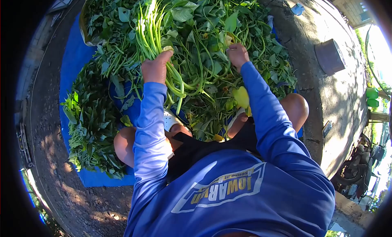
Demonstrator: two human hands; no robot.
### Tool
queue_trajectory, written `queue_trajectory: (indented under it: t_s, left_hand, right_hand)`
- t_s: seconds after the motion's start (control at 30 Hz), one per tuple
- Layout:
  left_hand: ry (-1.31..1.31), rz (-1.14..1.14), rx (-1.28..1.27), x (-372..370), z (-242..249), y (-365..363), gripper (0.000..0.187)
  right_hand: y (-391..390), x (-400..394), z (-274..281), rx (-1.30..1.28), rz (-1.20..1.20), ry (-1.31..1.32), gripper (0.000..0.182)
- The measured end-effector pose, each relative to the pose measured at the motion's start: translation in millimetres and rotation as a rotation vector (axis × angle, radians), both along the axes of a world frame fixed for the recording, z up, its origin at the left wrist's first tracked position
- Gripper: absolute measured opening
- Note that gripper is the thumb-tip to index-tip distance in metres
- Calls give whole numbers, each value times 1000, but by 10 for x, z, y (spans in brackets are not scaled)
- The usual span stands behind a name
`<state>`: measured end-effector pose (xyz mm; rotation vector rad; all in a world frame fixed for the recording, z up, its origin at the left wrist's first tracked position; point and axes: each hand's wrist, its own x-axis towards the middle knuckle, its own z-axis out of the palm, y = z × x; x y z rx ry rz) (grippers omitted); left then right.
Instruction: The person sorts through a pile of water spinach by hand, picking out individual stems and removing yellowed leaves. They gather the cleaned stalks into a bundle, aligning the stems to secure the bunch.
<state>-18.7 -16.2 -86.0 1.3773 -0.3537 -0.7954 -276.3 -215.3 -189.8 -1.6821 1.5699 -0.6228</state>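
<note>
My left hand (156, 68) is closed around a bunch of long green leafy stems (152, 33). Their cut ends hang below the fist, and the leafy part points away from me. My right hand (238, 56) is closed in a pinch over the loose pile of leafy greens (212, 45), on what looks like a leafy stem; a pale yellowish patch shows at its fingertips. A yellow leaf (241, 97) lies near my right forearm. Between my feet more stems and yellowed leaves are scattered.
A blue tarp (92, 178) lies under the greens. On the left, bundled greens (96, 127) are stacked in a heap. Rough concrete (304, 69) runs along the right, with a grey cylindrical container (330, 57) on it. Farther right stand green containers (372, 97) and machinery (357, 167).
</note>
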Motion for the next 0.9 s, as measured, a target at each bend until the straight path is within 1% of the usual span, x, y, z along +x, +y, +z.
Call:
queue_trajectory:
  t_s: [0.03, 0.07, 0.17, 0.27, 0.37, 0.47, 0.57, 0.67, 0.77, 0.87, 0.9]
  left_hand:
    - [-3, -7, -15, -11, 11, -5, 29]
    - [-5, -13, -28, -21, 17, -5, 29]
    - [-5, -6, -29, -29, -4, 6, 31]
    - [-26, -20, -30, -11, -14, 18, 30]
    - [-23, -15, -34, 10, -55, 23, 30]
    - [-18, -29, -19, 15, -27, 43, 30]
    - [-29, -32, -27, 21, -72, 37, 29]
    - [-18, -41, -53, -3, -94, 8, 29]
    - [-35, -46, -35, 20, -131, 20, 29]
    - [-67, -48, -29, 16, -217, -4, 28]
    - [-78, -43, -33, 29, -244, -6, 27]
  right_hand:
    - [-15, -3, 59, 2, -2, 42, 39]
    - [19, -19, 93, -60, -13, 75, 37]
    - [118, -50, 306, 29, 65, -94, 37]
    - [122, -69, 367, -79, 69, 81, 36]
    - [113, -106, 582, -25, 88, 113, 44]
    - [106, -127, 544, -227, 127, 61, 43]
    - [76, -140, 439, -204, 151, 15, 37]
    - [11, -188, 472, 264, 226, -183, 35]
    - [82, -185, 574, 365, 246, -243, 27]
    - [219, -142, 671, 275, 169, -312, 21]
    - [206, -153, 707, 338, 217, -304, 19]
